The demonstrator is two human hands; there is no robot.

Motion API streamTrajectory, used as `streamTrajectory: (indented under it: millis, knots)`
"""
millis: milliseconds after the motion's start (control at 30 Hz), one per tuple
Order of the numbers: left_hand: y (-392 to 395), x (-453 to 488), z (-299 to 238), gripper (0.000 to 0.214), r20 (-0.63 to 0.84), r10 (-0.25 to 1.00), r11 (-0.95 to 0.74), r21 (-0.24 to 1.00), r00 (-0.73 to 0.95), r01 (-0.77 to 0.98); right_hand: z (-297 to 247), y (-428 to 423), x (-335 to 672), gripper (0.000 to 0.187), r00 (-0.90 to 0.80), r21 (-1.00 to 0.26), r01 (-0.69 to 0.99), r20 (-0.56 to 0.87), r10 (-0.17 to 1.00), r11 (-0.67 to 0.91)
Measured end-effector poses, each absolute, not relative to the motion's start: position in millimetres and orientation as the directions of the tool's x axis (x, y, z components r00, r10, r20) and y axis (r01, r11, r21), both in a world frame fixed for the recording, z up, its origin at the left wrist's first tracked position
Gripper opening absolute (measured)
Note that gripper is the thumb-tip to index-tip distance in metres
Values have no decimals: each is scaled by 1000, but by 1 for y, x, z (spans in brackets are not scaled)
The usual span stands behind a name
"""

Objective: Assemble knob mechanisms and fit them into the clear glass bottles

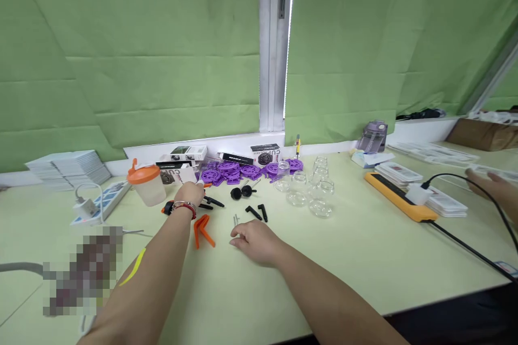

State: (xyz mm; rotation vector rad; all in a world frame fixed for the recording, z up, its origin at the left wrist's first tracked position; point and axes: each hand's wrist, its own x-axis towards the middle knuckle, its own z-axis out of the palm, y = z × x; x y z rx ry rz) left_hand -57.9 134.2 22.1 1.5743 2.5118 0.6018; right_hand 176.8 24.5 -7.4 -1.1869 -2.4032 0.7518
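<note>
My left hand (190, 193) reaches forward over the black parts (213, 201), beside an opened white box (184, 174). Its fingers are mostly hidden, with a bit of orange (207, 185) showing just past them. Close to that wrist lies a black and orange piece (168, 207). Between my arms an orange V-shaped part (204, 230) rests on the table. My right hand (257, 242) is low over the table, fingers loosely bent and apart, holding nothing visible. Small metal pins (236, 220) lie just beyond its fingertips. Two black L-shaped pieces (263, 213) sit further off.
Purple wheel-like parts (230, 171) are heaped before the boxes (265, 155). Clear glass vessels (321, 206) stand right of centre. An orange-lidded cup (148, 186) and a white power strip (115, 194) are left. A yellow power strip (392, 197) and another person's hand (491, 186) are right.
</note>
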Motion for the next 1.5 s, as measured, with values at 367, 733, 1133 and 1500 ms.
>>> streamTrajectory:
  millis: [367,733,1133,1500]
  knots:
    - [171,-78,-7,44,27,883,457,189,-470,869,2,37,189,22,-505,-586,675,77,860,448]
    - [167,-72,-10,37,118,927,354,36,-355,935,-21,77,215,20,-118,-763,630,92,989,146]
    - [152,-1,5,35,260,965,-28,26,20,999,-14,63,204,16,-251,-657,720,54,966,224]
    - [150,19,-5,51,161,969,-214,166,188,963,-26,77,213,16,-178,-712,680,72,981,176]
